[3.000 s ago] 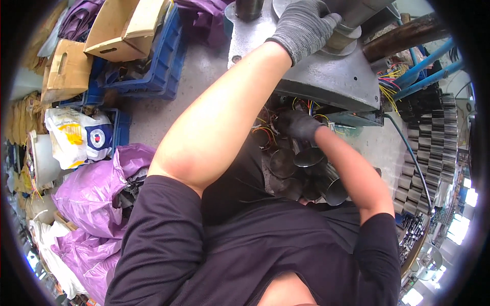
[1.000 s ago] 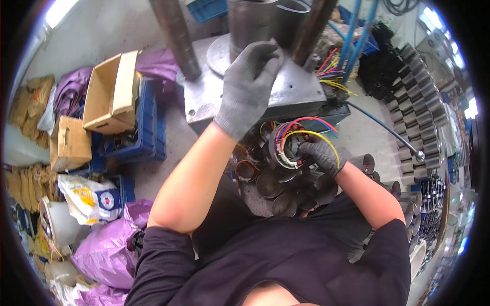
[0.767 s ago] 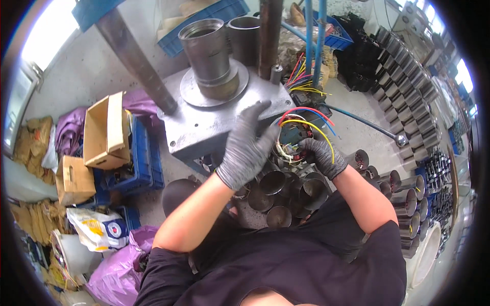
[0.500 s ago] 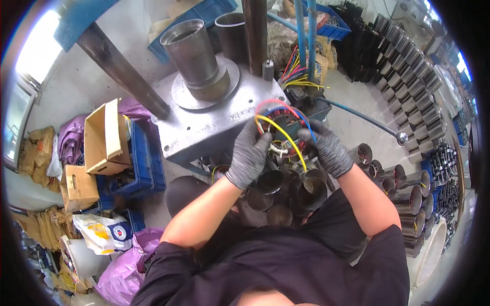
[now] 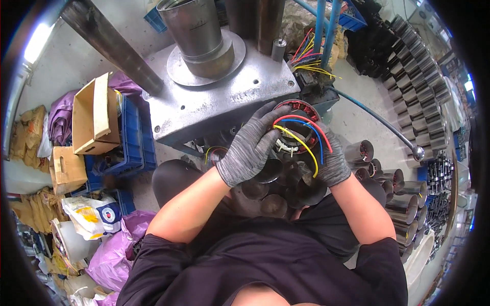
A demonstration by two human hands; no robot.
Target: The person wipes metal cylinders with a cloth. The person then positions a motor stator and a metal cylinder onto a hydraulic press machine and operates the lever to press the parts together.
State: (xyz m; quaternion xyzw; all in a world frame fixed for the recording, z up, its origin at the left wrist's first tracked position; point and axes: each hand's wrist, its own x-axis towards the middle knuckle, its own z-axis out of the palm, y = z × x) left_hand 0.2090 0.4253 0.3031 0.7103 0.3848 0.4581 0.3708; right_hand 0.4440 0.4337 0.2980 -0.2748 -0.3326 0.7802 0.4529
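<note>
In front of the metal press bed I hold a ring-shaped motor stator [image 5: 300,107] with red windings. Red, blue and yellow lead wires [image 5: 306,133] arc out of it over my right hand, and a white tie [image 5: 286,148] shows at its lower rim. My left hand [image 5: 249,145], in a grey glove, grips the left side, fingers along the upper rim. The gloved right hand [image 5: 333,160] closes round the right side, its fingers partly hidden behind the wires and stator. Below, between my knees, stand several dark metal tubes [image 5: 273,205].
A steel cylinder [image 5: 194,33] stands on a flanged disc on the press bed [image 5: 240,99]. A lever with a ball end [image 5: 418,153] juts out right. Wound stator housings [image 5: 403,209] and stacked metal sleeves [image 5: 408,97] line the right; blue crates [image 5: 133,137] and cardboard boxes [image 5: 97,115] stand left.
The stator has turned in my hands, its wires swinging to the right. My left hand has slid up round the rim, and my right hand has dropped lower. The view has shifted.
</note>
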